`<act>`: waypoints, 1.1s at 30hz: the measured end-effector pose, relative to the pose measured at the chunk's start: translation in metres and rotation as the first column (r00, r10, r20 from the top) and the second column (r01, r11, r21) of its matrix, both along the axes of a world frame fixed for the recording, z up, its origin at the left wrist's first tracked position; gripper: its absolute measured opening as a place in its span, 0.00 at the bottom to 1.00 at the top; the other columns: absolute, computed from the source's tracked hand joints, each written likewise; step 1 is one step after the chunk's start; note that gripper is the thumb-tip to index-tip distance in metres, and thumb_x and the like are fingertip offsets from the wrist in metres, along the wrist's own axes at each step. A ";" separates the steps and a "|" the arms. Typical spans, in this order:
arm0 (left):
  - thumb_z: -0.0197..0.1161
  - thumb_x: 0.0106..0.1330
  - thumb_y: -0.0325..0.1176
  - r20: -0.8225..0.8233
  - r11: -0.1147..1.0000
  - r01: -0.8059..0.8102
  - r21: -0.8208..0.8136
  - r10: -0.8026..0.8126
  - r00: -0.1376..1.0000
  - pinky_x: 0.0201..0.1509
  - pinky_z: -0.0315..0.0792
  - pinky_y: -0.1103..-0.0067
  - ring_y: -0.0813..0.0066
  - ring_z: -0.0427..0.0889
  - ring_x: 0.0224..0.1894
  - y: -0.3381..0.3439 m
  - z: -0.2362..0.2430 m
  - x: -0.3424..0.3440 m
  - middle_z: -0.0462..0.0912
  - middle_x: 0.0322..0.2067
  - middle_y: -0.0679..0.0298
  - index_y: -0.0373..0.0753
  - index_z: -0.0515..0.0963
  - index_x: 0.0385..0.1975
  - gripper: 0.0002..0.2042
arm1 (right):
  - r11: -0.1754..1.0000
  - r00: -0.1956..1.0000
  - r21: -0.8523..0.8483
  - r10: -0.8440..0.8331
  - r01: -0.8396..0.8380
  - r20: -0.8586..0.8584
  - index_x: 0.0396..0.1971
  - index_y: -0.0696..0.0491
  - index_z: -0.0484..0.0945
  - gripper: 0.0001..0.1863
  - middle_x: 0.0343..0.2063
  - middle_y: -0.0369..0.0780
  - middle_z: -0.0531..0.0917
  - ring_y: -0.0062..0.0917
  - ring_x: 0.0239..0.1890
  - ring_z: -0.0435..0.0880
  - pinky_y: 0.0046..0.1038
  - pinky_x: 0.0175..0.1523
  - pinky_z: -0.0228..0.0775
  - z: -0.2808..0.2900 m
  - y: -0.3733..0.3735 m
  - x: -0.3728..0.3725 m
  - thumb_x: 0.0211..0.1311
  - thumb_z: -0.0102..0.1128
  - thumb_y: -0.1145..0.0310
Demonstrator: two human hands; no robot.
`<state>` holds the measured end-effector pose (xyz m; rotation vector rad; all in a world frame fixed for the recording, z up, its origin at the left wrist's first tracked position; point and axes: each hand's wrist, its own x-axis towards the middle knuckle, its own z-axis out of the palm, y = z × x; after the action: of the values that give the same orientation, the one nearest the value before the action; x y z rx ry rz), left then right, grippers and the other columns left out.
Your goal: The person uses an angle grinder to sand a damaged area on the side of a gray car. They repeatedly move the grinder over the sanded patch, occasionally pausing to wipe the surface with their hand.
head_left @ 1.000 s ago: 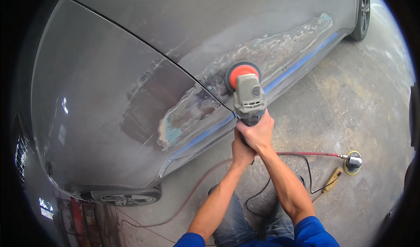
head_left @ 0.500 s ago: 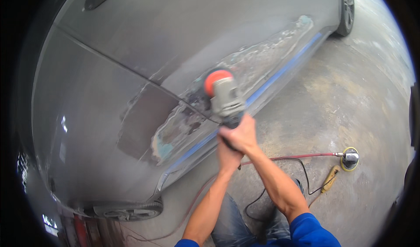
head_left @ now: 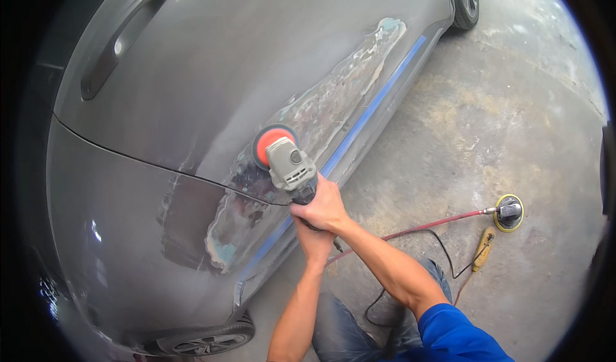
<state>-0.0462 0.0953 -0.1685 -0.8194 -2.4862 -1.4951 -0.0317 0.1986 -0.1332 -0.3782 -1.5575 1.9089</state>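
Note:
A grey angle grinder [head_left: 292, 164] with a round orange-red pad [head_left: 272, 145] is held over the side of a dark grey car [head_left: 244, 60]. My right hand [head_left: 323, 205] wraps round its black body just behind the grey head. Lower down, my left hand [head_left: 314, 240] grips the rear handle, partly hidden by the right. The pad is at a sanded patch [head_left: 321, 109] with wavy, layered paint edges, just above the seam between two panels. Whether it touches all round cannot be seen. A strip of blue tape [head_left: 375, 105] runs along the lower edge of the panel.
On the concrete floor to the right lies a yellow-rimmed round sander [head_left: 509, 212], joined to a red hose [head_left: 443, 221]. Near it is a yellow socket block [head_left: 483, 250] with a black cord [head_left: 449, 253] looping by my legs. Car wheels show at far right and lower left.
The view has shifted, and the car appears farther left and lower. The grinder stays at the sanded patch, slightly nearer the seam. Both hands keep their grip, and the picture is less blurred.

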 end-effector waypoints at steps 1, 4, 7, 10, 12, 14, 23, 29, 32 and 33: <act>0.78 0.47 0.30 0.019 0.998 -0.032 -0.045 0.033 0.999 0.56 0.75 0.66 0.53 0.83 0.54 0.002 0.002 0.000 0.81 0.51 0.47 0.38 0.62 0.60 0.40 | 1.000 1.000 0.012 0.027 -0.027 -0.013 0.50 0.62 0.77 0.35 0.41 0.56 0.86 0.49 0.48 0.86 0.41 0.55 0.76 0.003 0.003 0.000 0.38 0.72 0.61; 0.79 0.47 0.32 0.062 0.965 -0.070 -0.252 0.088 0.994 0.53 0.75 0.62 0.45 0.84 0.50 0.036 0.022 0.001 0.84 0.46 0.46 0.39 0.63 0.60 0.40 | 0.988 0.998 -0.141 -0.066 0.064 -0.012 0.42 0.62 0.81 0.28 0.34 0.50 0.88 0.40 0.39 0.89 0.38 0.47 0.79 -0.009 0.039 -0.007 0.38 0.73 0.62; 0.80 0.46 0.34 0.124 0.927 -0.015 -0.374 0.066 0.990 0.52 0.76 0.59 0.42 0.85 0.48 0.061 0.038 -0.001 0.85 0.44 0.45 0.40 0.64 0.59 0.39 | 0.961 0.998 -0.270 -0.041 0.050 0.038 0.37 0.65 0.81 0.24 0.29 0.45 0.87 0.30 0.32 0.87 0.35 0.42 0.79 -0.014 0.069 -0.008 0.40 0.73 0.64; 0.79 0.47 0.31 0.120 0.971 -0.043 -0.234 0.073 0.990 0.53 0.76 0.61 0.45 0.85 0.51 0.053 0.024 0.004 0.84 0.47 0.45 0.39 0.62 0.60 0.40 | 0.989 0.999 -0.143 -0.035 0.035 0.004 0.42 0.64 0.80 0.28 0.34 0.50 0.87 0.39 0.39 0.88 0.36 0.49 0.78 -0.007 0.058 -0.001 0.38 0.73 0.63; 0.78 0.48 0.30 0.038 0.987 -0.030 -0.161 0.036 0.999 0.54 0.76 0.62 0.46 0.84 0.52 0.053 0.013 0.000 0.84 0.48 0.45 0.39 0.61 0.61 0.40 | 0.998 0.999 -0.063 -0.012 0.010 -0.041 0.45 0.63 0.79 0.32 0.39 0.54 0.86 0.45 0.46 0.87 0.37 0.55 0.76 -0.004 0.052 -0.001 0.36 0.73 0.62; 0.77 0.48 0.29 0.012 0.985 -0.040 -0.168 0.042 0.999 0.55 0.76 0.62 0.46 0.84 0.52 0.058 0.011 -0.003 0.83 0.48 0.45 0.39 0.61 0.61 0.40 | 0.996 0.997 -0.074 -0.051 0.047 -0.056 0.43 0.63 0.80 0.30 0.37 0.52 0.87 0.42 0.43 0.88 0.36 0.52 0.77 -0.006 0.064 -0.008 0.37 0.73 0.63; 0.80 0.45 0.34 0.049 0.932 -0.053 -0.358 0.075 0.996 0.55 0.75 0.61 0.43 0.84 0.52 0.065 0.014 -0.001 0.84 0.48 0.44 0.39 0.64 0.61 0.41 | 0.960 0.993 -0.279 -0.052 0.021 -0.105 0.37 0.63 0.83 0.22 0.30 0.43 0.88 0.26 0.33 0.87 0.32 0.42 0.79 -0.036 0.067 -0.009 0.42 0.72 0.65; 0.79 0.45 0.33 0.046 0.937 -0.045 -0.346 0.065 0.997 0.53 0.75 0.61 0.46 0.84 0.52 0.077 0.019 -0.006 0.84 0.48 0.43 0.38 0.66 0.58 0.38 | 0.952 0.993 -0.302 -0.074 0.043 -0.093 0.43 0.64 0.81 0.29 0.36 0.49 0.88 0.33 0.40 0.89 0.35 0.48 0.80 -0.034 0.084 -0.018 0.39 0.74 0.63; 0.79 0.46 0.36 0.072 0.869 0.015 -0.495 0.024 0.997 0.50 0.76 0.60 0.44 0.85 0.48 0.124 0.046 -0.004 0.85 0.44 0.43 0.39 0.66 0.60 0.39 | 0.888 0.982 -0.449 -0.160 0.099 -0.100 0.36 0.65 0.82 0.23 0.29 0.47 0.87 0.28 0.33 0.88 0.33 0.42 0.80 -0.042 0.124 -0.024 0.41 0.74 0.64; 0.79 0.46 0.36 0.059 0.874 0.002 -0.487 0.031 0.998 0.51 0.76 0.60 0.44 0.85 0.49 0.125 0.043 -0.003 0.85 0.44 0.43 0.39 0.65 0.60 0.40 | 0.858 0.972 -0.500 -0.202 0.116 -0.122 0.34 0.65 0.82 0.22 0.28 0.47 0.87 0.27 0.32 0.87 0.33 0.42 0.80 -0.044 0.127 -0.027 0.41 0.74 0.64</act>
<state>-0.0495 0.2202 -0.1257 -0.8199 -2.9610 -0.8978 -0.0583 0.3257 -0.1774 -0.5256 -0.8834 2.1254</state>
